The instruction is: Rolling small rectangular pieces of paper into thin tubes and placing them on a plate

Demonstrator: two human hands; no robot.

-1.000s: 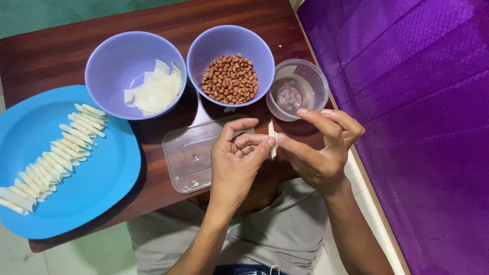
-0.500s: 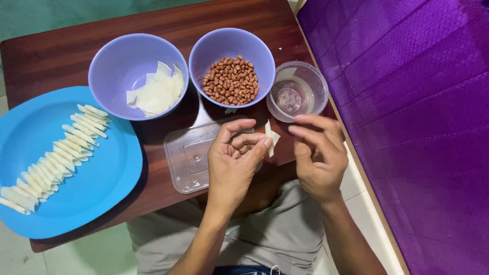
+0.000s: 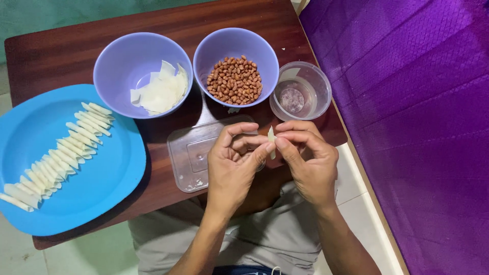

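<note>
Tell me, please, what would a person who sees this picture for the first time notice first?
First, the two hands at the centre: the left hand and the right hand pinch a small pale wrapper piece between their fingertips. Next, the large blue plate on the left, holding a long row of pale rolled pieces. Behind the hands stands a purple bowl of peanuts.

You have a small pale wrapper strip (image 3: 271, 138) pinched upright between the fingers (image 3: 262, 150) of both hands, thin and off-white, partly hidden by your fingertips. It sits just above the clear plastic lid (image 3: 196, 155) on the table's near edge.
</note>
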